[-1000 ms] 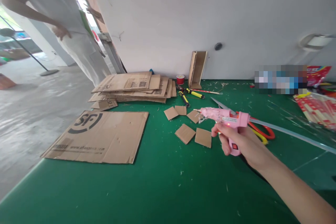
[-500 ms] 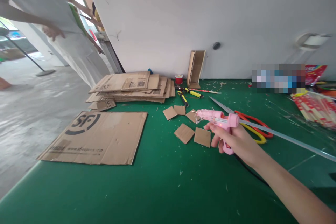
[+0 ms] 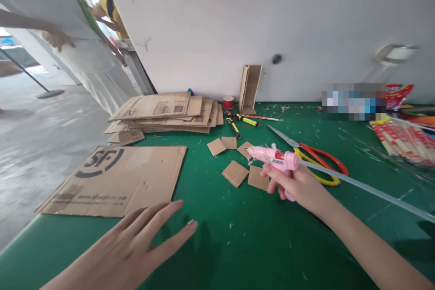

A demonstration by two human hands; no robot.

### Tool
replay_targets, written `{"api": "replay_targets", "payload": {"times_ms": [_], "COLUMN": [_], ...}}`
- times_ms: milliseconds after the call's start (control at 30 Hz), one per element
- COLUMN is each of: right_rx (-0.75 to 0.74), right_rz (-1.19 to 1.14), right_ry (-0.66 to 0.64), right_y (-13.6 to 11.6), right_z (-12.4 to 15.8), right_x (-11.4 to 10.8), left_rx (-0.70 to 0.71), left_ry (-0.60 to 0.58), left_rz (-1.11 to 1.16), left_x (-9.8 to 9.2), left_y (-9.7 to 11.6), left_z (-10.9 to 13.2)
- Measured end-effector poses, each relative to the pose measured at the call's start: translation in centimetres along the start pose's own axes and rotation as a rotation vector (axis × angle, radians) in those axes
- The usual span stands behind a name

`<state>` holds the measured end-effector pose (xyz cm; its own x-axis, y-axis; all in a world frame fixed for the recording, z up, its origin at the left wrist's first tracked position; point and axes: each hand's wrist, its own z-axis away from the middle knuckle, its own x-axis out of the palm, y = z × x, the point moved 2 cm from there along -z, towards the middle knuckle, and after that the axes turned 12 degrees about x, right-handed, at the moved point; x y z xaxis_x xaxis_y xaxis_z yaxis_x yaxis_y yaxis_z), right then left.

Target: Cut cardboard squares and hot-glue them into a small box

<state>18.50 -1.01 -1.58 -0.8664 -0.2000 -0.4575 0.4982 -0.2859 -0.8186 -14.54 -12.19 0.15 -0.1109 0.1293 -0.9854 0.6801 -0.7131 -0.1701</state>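
My right hand [image 3: 295, 186] is wrapped round the grip of a pink hot glue gun [image 3: 272, 156], whose nozzle points left. A long translucent glue stick [image 3: 360, 182] runs out of its back end. Under and beside the nozzle lie several small cardboard squares [image 3: 235, 173]. My left hand [image 3: 136, 235] is open and holds nothing, its fingers stretched over the front of the table. Its fingertips are just in front of a large flat cardboard sheet [image 3: 136, 172] with a printed logo; whether they touch anything I cannot tell.
Scissors [image 3: 326, 158] with red and yellow handles lie behind the glue gun. Farther back are yellow-black pliers [image 3: 246, 120], a red spool [image 3: 229, 102], an upright cardboard trough [image 3: 250, 90] and stacked cardboard [image 3: 163, 113]. Packets of sticks [image 3: 401, 138] lie right. A person [image 3: 81, 50] stands beyond the table's left side.
My left hand has come into view at the lower left, fingers spread. The glue gun in my right hand has shifted slightly left and tilted. The whole view has shifted a little.
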Motion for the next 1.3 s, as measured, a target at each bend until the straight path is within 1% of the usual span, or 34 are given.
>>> {"api": "replay_targets", "payload": {"times_ms": [33,67,100,167,233,333,400,467,567,667,733,833,933,1067,1167,1300], "right_rx": [0.003,0.004,0.003,0.003,0.009,0.009,0.021,0.039,0.027,0.012,0.008,0.013,0.021,0.006,0.004,0.057], "right_rz": [-0.019,-0.038,-0.050,-0.034,0.032,0.126,0.160,0.184,0.214,0.234,0.237,0.256,0.291,0.309,0.300,0.358], "right_ry": [0.009,0.019,0.028,0.034,0.005,-0.074,-0.120,-0.140,-0.111,-0.066,-0.055,-0.069,-0.112,-0.145,-0.165,-0.188], "right_y": [-0.1,-0.2,-0.2,-0.2,-0.2,-0.5,-0.8,-1.2,-1.8,-2.3,-2.4,-2.4,-2.1,-2.0,-2.2,-2.3], "right_z": [0.0,0.1,0.1,0.1,0.2,0.4,0.5,0.4,0.1,-0.2,-0.2,0.1,0.3,0.3,0.2,0.0], "right_x": [0.0,0.1,0.1,0.4,0.7,1.4,1.6,1.5,1.0,0.5,0.5,0.9,1.3,1.4,1.3,1.4], "left_rx": [0.088,0.147,0.170,0.209,0.226,0.222,0.222,0.222,0.209,0.215,0.236,0.226,0.139,0.025,-0.037,-0.086], "left_ry": [0.005,-0.014,-0.024,-0.088,-0.091,0.012,0.075,0.113,0.139,0.135,0.125,0.128,0.072,-0.020,-0.057,-0.074], "left_rz": [-0.036,-0.051,-0.049,0.004,0.058,0.032,0.014,0.006,0.054,0.129,0.164,0.184,0.192,0.214,0.220,0.229], "left_x": [-0.7,-1.3,-1.7,-1.7,-0.9,0.8,1.8,2.5,3.3,3.8,3.7,2.8,2.1,2.2,2.5,2.6], "left_y": [0.6,1.2,1.8,2.7,3.1,3.0,3.0,3.1,3.4,3.6,3.6,3.4,3.1,3.0,2.9,2.5], "left_z": [-1.0,-2.0,-3.2,-5.8,-8.3,-11.2,-12.5,-13.3,-13.7,-13.4,-13.2,-13.0,-12.8,-12.5,-12.4,-12.5]}}
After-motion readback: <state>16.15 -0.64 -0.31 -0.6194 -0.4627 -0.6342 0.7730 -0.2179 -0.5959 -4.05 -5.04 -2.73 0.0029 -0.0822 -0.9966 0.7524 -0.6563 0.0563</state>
